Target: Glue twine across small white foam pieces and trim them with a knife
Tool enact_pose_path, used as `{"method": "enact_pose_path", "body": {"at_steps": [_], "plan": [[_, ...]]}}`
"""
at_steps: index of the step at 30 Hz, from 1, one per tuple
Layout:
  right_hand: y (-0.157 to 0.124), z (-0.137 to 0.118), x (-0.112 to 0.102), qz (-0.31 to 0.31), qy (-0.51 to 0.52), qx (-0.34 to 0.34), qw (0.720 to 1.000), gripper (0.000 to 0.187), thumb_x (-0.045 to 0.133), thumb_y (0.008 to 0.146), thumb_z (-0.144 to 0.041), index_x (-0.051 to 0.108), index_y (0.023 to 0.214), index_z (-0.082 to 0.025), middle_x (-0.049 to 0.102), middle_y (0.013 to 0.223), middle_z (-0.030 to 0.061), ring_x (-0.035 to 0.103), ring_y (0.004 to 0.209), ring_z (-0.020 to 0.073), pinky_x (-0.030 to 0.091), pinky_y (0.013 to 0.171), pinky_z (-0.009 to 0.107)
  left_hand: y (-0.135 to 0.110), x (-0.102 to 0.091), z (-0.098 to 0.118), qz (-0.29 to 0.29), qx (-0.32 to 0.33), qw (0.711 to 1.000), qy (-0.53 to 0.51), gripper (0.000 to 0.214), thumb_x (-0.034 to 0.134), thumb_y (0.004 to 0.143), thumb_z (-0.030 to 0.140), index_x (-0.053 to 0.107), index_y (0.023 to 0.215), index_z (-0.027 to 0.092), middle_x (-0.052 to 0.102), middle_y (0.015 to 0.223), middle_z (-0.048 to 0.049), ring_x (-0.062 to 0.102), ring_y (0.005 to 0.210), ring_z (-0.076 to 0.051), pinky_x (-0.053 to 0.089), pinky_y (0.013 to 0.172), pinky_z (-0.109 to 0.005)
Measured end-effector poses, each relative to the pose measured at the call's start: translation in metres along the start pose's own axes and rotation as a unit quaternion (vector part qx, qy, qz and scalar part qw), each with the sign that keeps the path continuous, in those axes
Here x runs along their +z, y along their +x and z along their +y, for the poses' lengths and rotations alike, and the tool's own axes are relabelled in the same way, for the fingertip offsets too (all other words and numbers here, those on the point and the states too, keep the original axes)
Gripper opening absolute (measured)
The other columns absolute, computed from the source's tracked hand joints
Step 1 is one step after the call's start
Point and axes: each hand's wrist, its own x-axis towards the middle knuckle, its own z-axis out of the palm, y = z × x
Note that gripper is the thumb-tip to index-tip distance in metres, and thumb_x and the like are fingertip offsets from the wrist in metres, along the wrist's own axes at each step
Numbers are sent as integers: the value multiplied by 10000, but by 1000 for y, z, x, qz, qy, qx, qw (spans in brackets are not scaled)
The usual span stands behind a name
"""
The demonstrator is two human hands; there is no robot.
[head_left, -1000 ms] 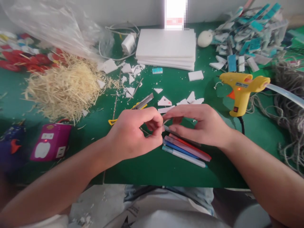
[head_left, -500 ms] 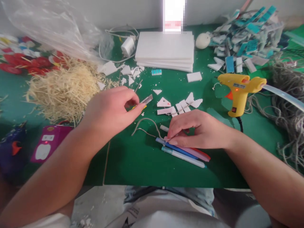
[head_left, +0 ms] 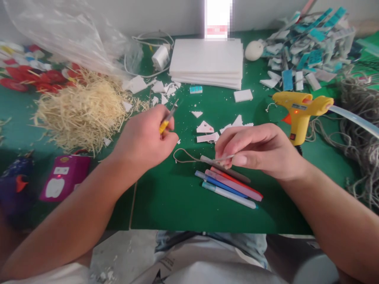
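My left hand (head_left: 148, 138) is closed round yellow-handled thread snips (head_left: 164, 126). Their narrow metal blades point up and away, and most of the handle is hidden in the fist. Over several pens, my right hand (head_left: 251, 152) pinches a thin grey cord (head_left: 189, 159) between thumb and fingers. A loop of the cord hangs out to the left, with a short end along the thumb. Beneath that hand lie a blue pen (head_left: 220, 185), a pink pen (head_left: 237, 186) and a white pen (head_left: 229, 195); red and grey pens are partly covered.
White foam scraps (head_left: 207, 137) lie beyond the hands. A yellow glue gun (head_left: 299, 114) stands at right, before tangled grey cord (head_left: 355, 130). White boards (head_left: 205, 59) are stacked behind. Straw-like shreds (head_left: 79, 110) and a purple power strip (head_left: 63, 177) are at left.
The snips' blades, spread apart before, now lie close together as my left hand has turned. My right hand has risen off the pens with the cord, whose loop has shifted.
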Motion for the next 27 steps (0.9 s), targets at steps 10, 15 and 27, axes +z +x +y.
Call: {"method": "enact_pose_path", "body": {"at_steps": [10, 15, 27], "plan": [[-1, 3, 4, 110, 6, -23, 994, 24, 899, 957, -255, 917, 947, -267, 845, 855, 21, 755, 726, 123, 612, 579, 218, -9, 7, 17, -271, -61, 869, -409, 194, 837, 733, 366, 751, 825, 218, 741, 726, 27, 580, 558, -91, 468, 518, -211], [1, 7, 7, 263, -14, -15, 965, 175, 987, 862, -405, 890, 800, -273, 802, 754, -12, 689, 616, 109, 596, 559, 241, -2, -6, 3, -252, -89, 885, -381, 184, 831, 738, 353, 696, 719, 230, 603, 535, 55, 494, 439, -87, 355, 409, -217], [3, 1, -1, 327, 10, -62, 943, 266, 918, 890, -392, 763, 720, -258, 775, 811, -16, 670, 557, 114, 528, 506, 279, 15, -13, -5, -123, -99, 848, -506, 349, 955, 698, 343, 638, 647, 207, 477, 424, 89, 373, 364, -20, 295, 386, -180]]}}
